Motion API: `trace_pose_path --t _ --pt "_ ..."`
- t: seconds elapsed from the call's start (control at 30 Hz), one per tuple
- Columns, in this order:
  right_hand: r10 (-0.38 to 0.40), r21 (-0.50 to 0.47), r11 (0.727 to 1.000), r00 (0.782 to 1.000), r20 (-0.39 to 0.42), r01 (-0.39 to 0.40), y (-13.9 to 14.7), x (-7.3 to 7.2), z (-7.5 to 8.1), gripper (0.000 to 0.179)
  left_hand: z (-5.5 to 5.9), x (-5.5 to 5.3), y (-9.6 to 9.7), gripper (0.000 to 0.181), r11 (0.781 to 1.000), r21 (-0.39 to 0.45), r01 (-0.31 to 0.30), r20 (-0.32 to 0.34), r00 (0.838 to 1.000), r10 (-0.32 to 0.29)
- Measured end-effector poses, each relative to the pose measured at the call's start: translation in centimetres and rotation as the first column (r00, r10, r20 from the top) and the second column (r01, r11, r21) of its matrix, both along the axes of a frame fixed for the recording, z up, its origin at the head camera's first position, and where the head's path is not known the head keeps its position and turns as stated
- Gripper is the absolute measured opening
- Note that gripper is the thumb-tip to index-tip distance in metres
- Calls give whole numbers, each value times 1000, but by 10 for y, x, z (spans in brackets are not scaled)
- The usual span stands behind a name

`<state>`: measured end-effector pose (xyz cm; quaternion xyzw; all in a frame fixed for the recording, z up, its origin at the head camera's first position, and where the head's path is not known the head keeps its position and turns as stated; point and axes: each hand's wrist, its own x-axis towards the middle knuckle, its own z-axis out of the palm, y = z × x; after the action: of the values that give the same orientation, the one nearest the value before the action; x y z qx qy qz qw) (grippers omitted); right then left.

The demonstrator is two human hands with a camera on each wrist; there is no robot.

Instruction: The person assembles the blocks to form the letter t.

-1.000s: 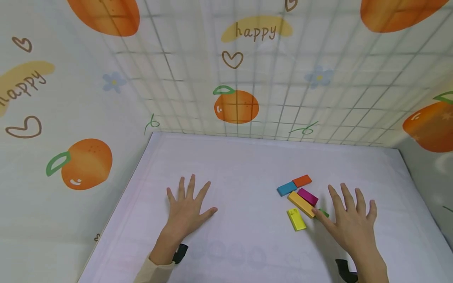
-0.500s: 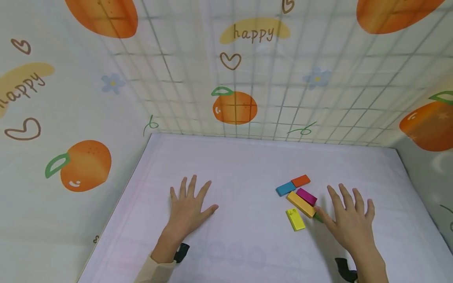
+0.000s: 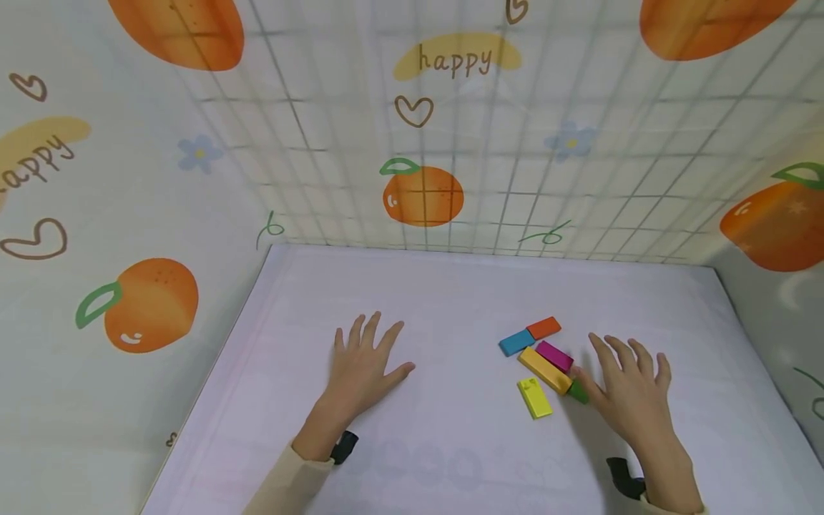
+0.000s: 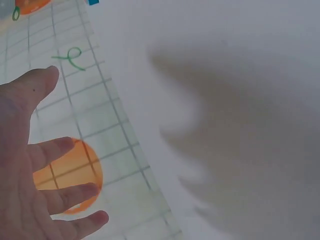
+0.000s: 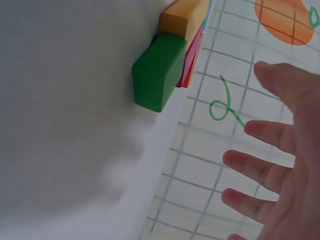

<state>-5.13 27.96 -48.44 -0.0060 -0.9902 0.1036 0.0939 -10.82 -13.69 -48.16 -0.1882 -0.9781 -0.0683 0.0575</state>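
Note:
My left hand (image 3: 362, 372) hovers over the left half of the white table, fingers spread and holding nothing. Over the right half, my right hand (image 3: 634, 397) is held with its fingers apart, beside a loose group of blocks. Nearest its thumb is a green block (image 3: 578, 391), partly covered in the head view and plain in the right wrist view. It lies by the end of an orange-yellow block (image 3: 544, 370). A magenta block (image 3: 555, 356) sits alongside. Behind them are a blue block (image 3: 517, 342) and a red-orange block (image 3: 543, 327). A bright yellow block (image 3: 534, 398) lies in front.
The white tabletop (image 3: 386, 286) is bounded at the back by an upright sheet (image 3: 322, 193) with grid lines and printed oranges. Similar printed sheets stand at the left and right sides.
My left hand has shifted right and slightly farther away. My right hand has drawn its fingers in a little, and more of the green block shows. The blocks keep their arrangement.

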Motion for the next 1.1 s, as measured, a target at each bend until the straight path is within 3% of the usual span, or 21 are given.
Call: trace_pose_path --t 0.23,0.5,0.7,0.87,1.1 --pt "-17 1 1000 999 32 17 1 -6 -4 71 -2 -10 18 71 999 -9 42 15 999 -41" --pt "38 -33 999 999 -7 -38 5 -11 -11 66 -6 -23 43 68 996 14 94 43 995 -94" --pt "35 -56 998 999 9 -35 4 -14 -15 64 -13 -31 62 65 984 138 109 134 983 -128" --pt "4 -99 995 998 69 3 0 -17 -14 62 -22 -38 81 63 951 283 125 202 961 -187" --pt "16 -162 987 991 132 6 0 -21 -17 60 -29 -47 113 61 927 350 137 257 937 -236"
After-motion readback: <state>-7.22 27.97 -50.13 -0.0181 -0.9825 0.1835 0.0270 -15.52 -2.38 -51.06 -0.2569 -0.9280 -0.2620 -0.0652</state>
